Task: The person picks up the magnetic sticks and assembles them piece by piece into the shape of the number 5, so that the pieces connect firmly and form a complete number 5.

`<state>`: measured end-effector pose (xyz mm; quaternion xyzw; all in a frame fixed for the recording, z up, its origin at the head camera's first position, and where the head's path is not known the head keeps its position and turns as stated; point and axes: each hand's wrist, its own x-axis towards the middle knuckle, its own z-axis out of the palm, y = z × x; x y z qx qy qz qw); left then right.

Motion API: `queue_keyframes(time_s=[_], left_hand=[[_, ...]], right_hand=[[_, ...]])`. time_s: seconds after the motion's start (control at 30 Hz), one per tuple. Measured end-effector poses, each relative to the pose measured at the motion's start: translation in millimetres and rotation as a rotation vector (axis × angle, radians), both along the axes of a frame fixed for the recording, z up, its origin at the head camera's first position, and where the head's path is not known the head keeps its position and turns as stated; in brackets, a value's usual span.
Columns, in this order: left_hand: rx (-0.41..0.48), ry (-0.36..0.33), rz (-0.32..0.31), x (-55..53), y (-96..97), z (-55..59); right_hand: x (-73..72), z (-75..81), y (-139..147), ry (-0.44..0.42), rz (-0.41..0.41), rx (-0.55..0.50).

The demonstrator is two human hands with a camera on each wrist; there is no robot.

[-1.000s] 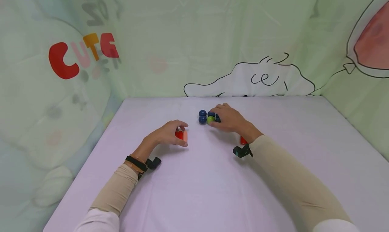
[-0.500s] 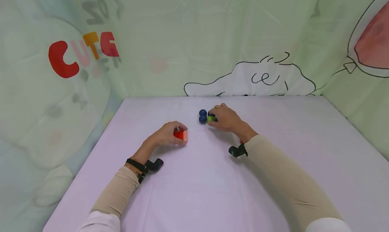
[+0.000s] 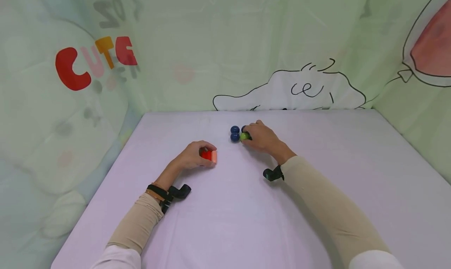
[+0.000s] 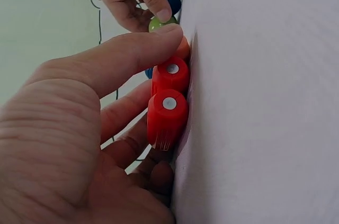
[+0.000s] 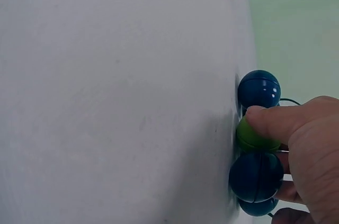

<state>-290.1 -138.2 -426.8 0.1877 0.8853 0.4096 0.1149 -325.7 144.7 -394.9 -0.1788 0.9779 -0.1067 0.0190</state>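
Note:
My left hand (image 3: 195,155) curves round a row of short cylinders on the table. An orange cylinder (image 3: 214,157) lies between thumb and fingertips. Behind it in the palm are two red cylinders (image 4: 168,113), each with a pale dot on its end. Farther back, my right hand (image 3: 261,138) has its thumb on a green ball (image 5: 254,135) and its fingers curled behind. Glossy dark blue balls sit around it: one blue ball (image 3: 235,137) to the left of the green one, another blue ball (image 5: 257,176) on the other side. My right hand partly hides this cluster.
The pale lilac tabletop (image 3: 225,214) runs back to a printed curtain (image 3: 197,57). A black wrist camera (image 3: 273,174) hangs by my right wrist, and another wrist camera (image 3: 180,192) by my left.
My left thumb and fingers have closed in on the orange cylinder. My right hand has stayed at the balls, its forearm shifting slightly left; the red piece seen beside that wrist is now hidden.

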Motion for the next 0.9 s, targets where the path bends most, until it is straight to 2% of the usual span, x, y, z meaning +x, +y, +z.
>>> queue_keyframes(time_s=[0.2, 0.5, 0.8, 0.9], left_hand=[[0.004, 0.065, 0.001, -0.1, -2.3, -6.1], [-0.052, 0.212, -0.063, -0.5, -8.9, -15.2], [-0.171, 0.363, -0.117, -0.8, -11.0, -12.4], [-0.200, 0.392, -0.120, 0.2, -11.1, -11.6]], right_hand=[[-0.3, -1.0, 0, -0.001, -0.013, -0.042], [-0.1, -3.8, -5, -0.025, -0.024, -0.045], [0.0, -2.4, -7, 0.010, 0.002, -0.032], [-0.3, -2.1, -7, 0.011, 0.008, -0.027]])
